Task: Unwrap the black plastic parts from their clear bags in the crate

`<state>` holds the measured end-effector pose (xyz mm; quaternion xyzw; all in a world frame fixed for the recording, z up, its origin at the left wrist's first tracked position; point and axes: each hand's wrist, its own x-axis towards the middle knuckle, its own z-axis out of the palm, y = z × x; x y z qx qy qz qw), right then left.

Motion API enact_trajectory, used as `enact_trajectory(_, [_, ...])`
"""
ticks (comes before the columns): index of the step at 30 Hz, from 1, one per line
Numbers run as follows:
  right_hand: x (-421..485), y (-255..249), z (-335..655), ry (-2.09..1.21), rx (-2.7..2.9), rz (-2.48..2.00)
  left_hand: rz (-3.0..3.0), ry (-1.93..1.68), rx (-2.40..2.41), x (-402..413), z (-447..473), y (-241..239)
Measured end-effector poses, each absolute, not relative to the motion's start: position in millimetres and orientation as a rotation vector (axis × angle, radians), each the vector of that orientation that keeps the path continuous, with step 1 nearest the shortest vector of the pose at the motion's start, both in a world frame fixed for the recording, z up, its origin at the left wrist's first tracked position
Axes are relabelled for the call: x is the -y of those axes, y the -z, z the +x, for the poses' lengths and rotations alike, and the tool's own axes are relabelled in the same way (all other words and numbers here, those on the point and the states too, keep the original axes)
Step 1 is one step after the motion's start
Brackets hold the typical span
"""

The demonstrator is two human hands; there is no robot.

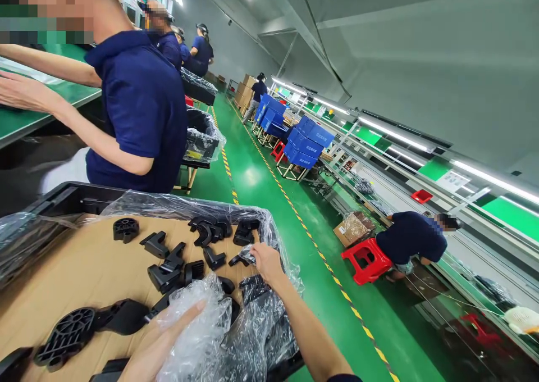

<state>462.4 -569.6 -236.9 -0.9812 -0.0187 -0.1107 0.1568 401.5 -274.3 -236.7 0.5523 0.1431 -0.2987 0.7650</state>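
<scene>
Our two hands work over a bin of black plastic parts laid on brown cardboard.

Our left hand (162, 337) lies low at the near edge, fingers loosely curled around a crumpled clear plastic bag (197, 320), which bunches up against the palm (we judge the grip is light, since the film keeps its puff). Our right hand (266, 262) reaches to the far right edge, fingertips pinched on a small black plastic piece (239, 259) beside the bin's clear liner (236, 208). The brown cardboard sheet (84, 264) keeps the black moulded brackets (168, 269) spread flat and easy to pick, with a black ribbed paddle-shaped part (71, 334) nearest us. A co-worker in a navy shirt (141, 107) leans over the green desk (25, 115) to our left; another person crouches by a red plastic stool (365, 260).
</scene>
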Motion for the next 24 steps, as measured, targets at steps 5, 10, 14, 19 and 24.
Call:
enact_trajectory(5, [564.8,217.9,462.0,0.335,0.175,-2.640,1.137,0.726,-0.319,276.6,402.9,229.5])
enact_trajectory(10, [519.6,199.4,448.0,0.294,0.212,-2.496,1.175,0.733,-0.147,279.6,402.2,224.7])
enact_trajectory(14, [483.5,187.0,442.5,0.108,0.347,-2.397,1.356,0.658,-0.064,281.8,403.6,231.6])
enact_trajectory(19, [513.0,185.7,439.3,-0.156,0.103,-2.571,1.299,0.680,-0.242,279.9,407.4,228.0])
enact_trajectory(24, [562.9,225.0,426.9,-0.278,-0.415,-2.914,1.026,0.624,-0.425,273.2,407.5,225.8])
